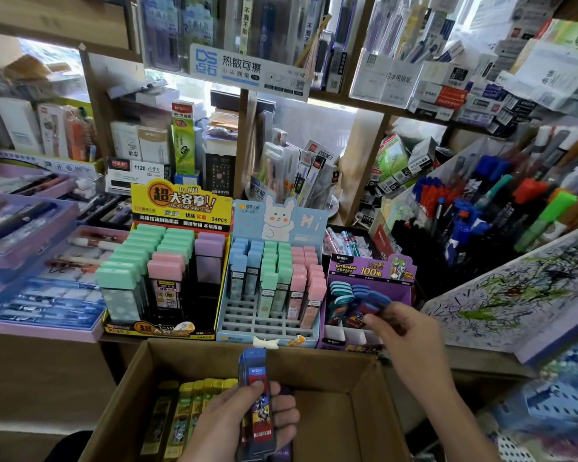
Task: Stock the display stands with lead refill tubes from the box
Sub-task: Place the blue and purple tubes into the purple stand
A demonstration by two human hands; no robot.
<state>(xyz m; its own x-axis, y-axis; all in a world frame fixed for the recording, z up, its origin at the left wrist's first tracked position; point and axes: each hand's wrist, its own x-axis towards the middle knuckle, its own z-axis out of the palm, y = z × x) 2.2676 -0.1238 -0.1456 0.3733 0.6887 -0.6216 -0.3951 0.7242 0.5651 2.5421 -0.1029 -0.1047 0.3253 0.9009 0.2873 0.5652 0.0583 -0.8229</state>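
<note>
A stack of blue tubes [256, 378] is held upright in the closed grip of the left hand [244, 425] over the cardboard box [324, 415] beside yellow tubes [184, 408], while one blue tube [377, 303] is pinched in the grip of the right hand [404, 331] over the purple stand [371, 266].

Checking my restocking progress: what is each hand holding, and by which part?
Left hand grips a stack of blue tubes around the lower half, thumb on top. Right hand pinches a single blue tube near its cap, at the purple stand.
</note>
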